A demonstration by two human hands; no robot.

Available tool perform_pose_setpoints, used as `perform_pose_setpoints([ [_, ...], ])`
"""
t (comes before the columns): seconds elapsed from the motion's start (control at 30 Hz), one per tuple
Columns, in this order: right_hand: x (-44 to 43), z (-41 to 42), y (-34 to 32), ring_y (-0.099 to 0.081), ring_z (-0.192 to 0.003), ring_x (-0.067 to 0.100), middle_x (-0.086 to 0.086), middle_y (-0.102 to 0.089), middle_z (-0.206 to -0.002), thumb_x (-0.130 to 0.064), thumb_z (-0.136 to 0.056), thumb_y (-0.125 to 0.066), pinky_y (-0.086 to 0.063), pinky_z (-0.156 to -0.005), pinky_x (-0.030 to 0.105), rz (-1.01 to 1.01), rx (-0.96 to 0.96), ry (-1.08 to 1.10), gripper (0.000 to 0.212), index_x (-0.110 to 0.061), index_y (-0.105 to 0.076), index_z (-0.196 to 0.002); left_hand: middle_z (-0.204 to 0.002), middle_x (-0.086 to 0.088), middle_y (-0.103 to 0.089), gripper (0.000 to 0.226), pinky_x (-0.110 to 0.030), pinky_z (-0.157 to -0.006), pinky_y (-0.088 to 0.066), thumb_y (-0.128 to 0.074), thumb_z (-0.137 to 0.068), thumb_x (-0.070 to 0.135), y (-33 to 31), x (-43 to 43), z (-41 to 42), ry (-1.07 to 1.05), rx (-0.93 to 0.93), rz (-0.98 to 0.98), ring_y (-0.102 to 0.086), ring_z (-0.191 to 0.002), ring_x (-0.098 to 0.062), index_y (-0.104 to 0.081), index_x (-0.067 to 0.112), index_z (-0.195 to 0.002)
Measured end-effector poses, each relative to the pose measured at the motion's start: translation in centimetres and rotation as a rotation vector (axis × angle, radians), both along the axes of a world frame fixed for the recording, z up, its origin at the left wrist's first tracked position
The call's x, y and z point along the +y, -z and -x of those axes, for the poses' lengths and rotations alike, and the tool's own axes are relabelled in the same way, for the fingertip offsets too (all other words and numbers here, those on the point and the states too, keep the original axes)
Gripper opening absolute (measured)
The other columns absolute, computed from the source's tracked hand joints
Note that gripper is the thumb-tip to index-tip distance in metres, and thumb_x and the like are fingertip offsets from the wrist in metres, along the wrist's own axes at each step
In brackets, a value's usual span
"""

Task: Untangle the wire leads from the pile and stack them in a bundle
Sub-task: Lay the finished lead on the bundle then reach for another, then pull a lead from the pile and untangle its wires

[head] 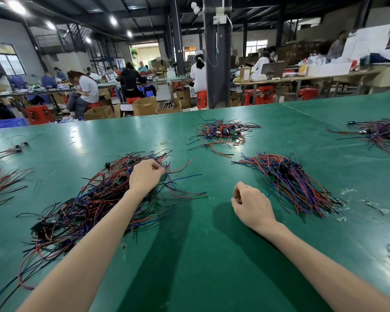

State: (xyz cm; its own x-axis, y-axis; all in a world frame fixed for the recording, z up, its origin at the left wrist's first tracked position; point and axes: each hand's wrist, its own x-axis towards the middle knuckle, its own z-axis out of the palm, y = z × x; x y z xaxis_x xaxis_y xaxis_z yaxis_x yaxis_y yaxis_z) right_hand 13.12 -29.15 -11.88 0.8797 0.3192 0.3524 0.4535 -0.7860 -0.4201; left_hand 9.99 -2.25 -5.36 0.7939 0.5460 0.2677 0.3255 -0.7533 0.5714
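Note:
A big tangled pile of red, blue and black wire leads (86, 206) spreads over the left of the green table (212, 255). My left hand (145, 175) reaches into the pile's far right edge, fingers curled and pinching leads there. To the right lies a straighter bundle of leads (291, 181), fanned toward me. My right hand (251, 204) hovers low over bare table between pile and bundle, fingers loosely curled, holding nothing.
Another tangled heap (223, 134) lies farther back at centre, one more (378, 134) at the far right edge, and small clumps (0, 185) on the left. A yellow rubber band (162, 143) lies behind the pile. People work at benches beyond the table.

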Motion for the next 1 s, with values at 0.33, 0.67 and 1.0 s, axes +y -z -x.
perform_pose_setpoints([
  [0.33, -0.1, 0.2, -0.2, -0.055, -0.075, 0.025, 0.001, -0.060, -0.084, -0.020, -0.090, -0.055, -0.036, -0.062, 0.029, -0.017, 0.004, 0.001, 0.010, -0.016, -0.047, -0.086, -0.101, -0.017, -0.064, 0.022, -0.039, -0.072, -0.049, -0.053, -0.088, -0.001, -1.5, -0.1, 0.8, -0.066, -0.001, -0.251, -0.060, -0.089, -0.034, -0.058, 0.003, -0.108],
  [0.67, -0.2, 0.1, -0.2, -0.056, -0.078, 0.026, 0.001, -0.061, -0.086, -0.020, -0.089, -0.055, -0.038, -0.064, 0.030, -0.029, 0.025, 0.007, 0.010, -0.016, -0.047, -0.086, -0.122, -0.013, -0.052, 0.028, -0.041, -0.097, -0.044, -0.050, -0.093, 0.012, 2.3, -0.7, -0.3, 0.225, 0.318, -0.356, -0.048, -0.117, -0.030, -0.062, 0.013, -0.119],
  [1.0, -0.2, 0.0, -0.2, -0.057, -0.079, 0.028, 0.002, -0.061, -0.086, -0.021, -0.089, -0.055, -0.044, -0.067, 0.033, -0.042, 0.029, 0.006, 0.009, -0.015, -0.048, -0.086, -0.104, -0.005, -0.066, 0.023, -0.036, -0.085, -0.045, -0.067, -0.083, 0.024, 1.6, -0.6, 0.3, 0.237, 0.317, -0.408, -0.059, -0.100, -0.028, -0.058, 0.018, -0.103],
])
